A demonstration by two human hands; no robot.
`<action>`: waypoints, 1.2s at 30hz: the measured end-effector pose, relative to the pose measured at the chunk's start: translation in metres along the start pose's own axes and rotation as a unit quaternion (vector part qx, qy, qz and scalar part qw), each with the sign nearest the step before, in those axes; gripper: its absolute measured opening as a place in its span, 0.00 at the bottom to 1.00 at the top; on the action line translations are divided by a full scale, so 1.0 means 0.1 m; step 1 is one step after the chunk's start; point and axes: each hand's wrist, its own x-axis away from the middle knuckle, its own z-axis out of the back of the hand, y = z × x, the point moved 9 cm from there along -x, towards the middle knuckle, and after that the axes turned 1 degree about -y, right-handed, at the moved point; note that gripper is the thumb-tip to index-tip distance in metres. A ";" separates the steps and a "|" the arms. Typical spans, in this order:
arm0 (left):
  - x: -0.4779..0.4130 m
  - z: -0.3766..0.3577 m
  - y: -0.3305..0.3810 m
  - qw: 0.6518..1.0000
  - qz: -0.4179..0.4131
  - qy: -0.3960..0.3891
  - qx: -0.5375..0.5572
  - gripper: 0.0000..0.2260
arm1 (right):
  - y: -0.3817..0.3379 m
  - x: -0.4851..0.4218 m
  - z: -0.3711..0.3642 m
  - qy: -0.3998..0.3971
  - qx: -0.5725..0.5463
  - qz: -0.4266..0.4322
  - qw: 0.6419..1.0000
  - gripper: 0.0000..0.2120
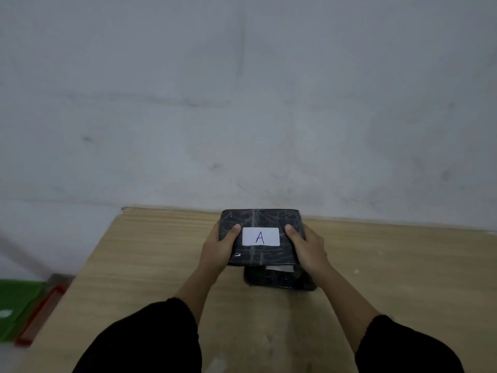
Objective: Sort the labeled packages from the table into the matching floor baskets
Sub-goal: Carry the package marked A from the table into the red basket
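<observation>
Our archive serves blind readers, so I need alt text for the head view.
Two hands, left hand and right hand, hold a black package labelled A above a wooden table. Another dark package lies on the table beneath it. A green basket sits at far left.

The bench (161,265) is left bare from 7 to 10 o'clock and from 2 to 5 o'clock. The centre is blocked by a black package (279,281); 12 o'clock is closed by the wall (242,103).

I wear black long sleeves: left sleeve (150,337), right sleeve (403,348). Each cuff ends mid-forearm, edge slightly scalloped. Forearms beyond the cuffs are bare.
</observation>
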 end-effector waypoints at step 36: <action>1.05 6.60 -0.21 0.971 -0.053 0.228 0.055 0.15 | -2.78 2.20 -5.83 -0.258 -0.112 0.117 0.952 0.11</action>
